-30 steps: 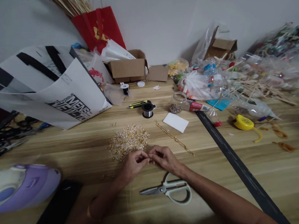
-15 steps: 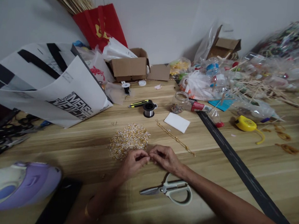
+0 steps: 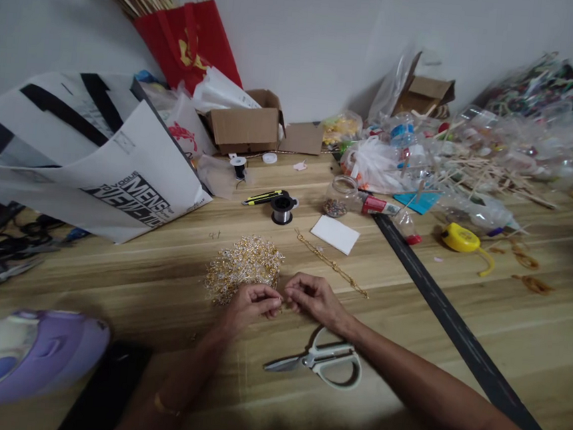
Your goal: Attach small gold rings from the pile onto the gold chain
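Our left hand (image 3: 256, 301) was just on the near side of the beaded heap (image 3: 242, 265), and our right hand (image 3: 312, 296) was just to the heap's right. We held the two hands slightly apart, fingertips drawn in and facing each other; whether either was clamped on something tiny, we could not tell. By our judgement, a good deal was done, since the heap was already thick with pieces, while the fine work at our fingertips seemed unfinished; how much was left, the view did not show. The heap sat on the wooden table (image 3: 159, 291), a loose, rounded tangle of gold and clear bits, glinting all over. Right of the heap lay a gold chain (image 3: 333, 264); beyond it stood a wire spool (image 3: 281, 210); nearer us and rightward of it lay scissors (image 3: 321, 360).
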Motion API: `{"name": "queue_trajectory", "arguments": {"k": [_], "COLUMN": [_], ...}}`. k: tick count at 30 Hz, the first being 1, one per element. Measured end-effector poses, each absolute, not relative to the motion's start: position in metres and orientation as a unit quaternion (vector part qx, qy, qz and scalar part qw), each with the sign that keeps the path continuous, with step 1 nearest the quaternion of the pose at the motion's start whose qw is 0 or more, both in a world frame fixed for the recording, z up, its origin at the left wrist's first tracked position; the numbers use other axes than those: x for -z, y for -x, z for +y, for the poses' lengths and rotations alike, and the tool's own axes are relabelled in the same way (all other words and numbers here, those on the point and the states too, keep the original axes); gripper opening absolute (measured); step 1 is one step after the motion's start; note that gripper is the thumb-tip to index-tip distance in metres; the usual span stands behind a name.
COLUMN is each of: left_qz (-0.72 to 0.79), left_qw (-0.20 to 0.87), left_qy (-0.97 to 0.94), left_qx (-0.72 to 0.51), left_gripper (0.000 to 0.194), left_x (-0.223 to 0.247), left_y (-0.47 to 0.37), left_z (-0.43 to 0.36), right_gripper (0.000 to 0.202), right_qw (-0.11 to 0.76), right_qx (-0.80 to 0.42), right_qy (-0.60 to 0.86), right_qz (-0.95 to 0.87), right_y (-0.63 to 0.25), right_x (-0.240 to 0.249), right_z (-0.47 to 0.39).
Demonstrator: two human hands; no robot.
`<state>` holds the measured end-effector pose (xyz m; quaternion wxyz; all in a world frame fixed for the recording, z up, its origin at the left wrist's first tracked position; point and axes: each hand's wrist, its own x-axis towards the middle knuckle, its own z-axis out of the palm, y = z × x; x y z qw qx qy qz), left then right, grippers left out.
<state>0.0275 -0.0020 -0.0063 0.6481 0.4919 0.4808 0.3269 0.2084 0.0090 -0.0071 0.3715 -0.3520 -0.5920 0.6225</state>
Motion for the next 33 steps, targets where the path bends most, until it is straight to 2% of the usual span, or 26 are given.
{"name": "queue_trajectory", "arguments": {"k": [6,14,16,19,23,25,28,33], "left_qz": [0.480,0.471,0.472,0.480,0.483,0.481,0.483,0.498], "left_qw": [0.648,0.651,0.654,0.653,0.652,0.655,0.661,0.652], "left_qy": [-0.493,-0.503,-0.498,-0.491,-0.487,-0.481,-0.468,-0.470], "left_qx": [-0.326,-0.318,-0.319,-0.319,-0.325,-0.330,-0.334,-0.325], "left_gripper": [0.029,0.030,0.030,0.029,0.028,0.027,0.027,0.026], "left_x": [0.002,-0.002,-0.003,-0.004,-0.004,-0.003,-0.002,0.002], "left_y": [-0.026,-0.024,-0.024,-0.023,-0.023,-0.023,-0.024,-0.025], "left_z": [-0.004,-0.006,-0.005,-0.005,-0.005,-0.005,-0.005,-0.004], "right_gripper": [0.030,0.027,0.022,0.011,0.009,0.014,0.039,0.060], "right_qw": [0.364,0.311,0.299,0.267,0.143,0.092,0.022,0.027], "right_qx": [-0.626,-0.628,-0.593,-0.454,-0.354,-0.339,-0.297,-0.195], "right_qy": [0.355,0.388,0.411,0.443,0.416,0.378,0.351,0.369], "right_qz": [-0.591,-0.599,-0.625,-0.726,-0.825,-0.857,-0.888,-0.908], "right_y": [-0.210,-0.209,-0.213,-0.227,-0.254,-0.264,-0.272,-0.268], "right_x": [0.005,0.007,0.005,-0.008,-0.041,-0.054,-0.056,-0.026], "right_z": [0.008,0.015,0.017,0.014,-0.008,-0.025,-0.051,-0.078]}}
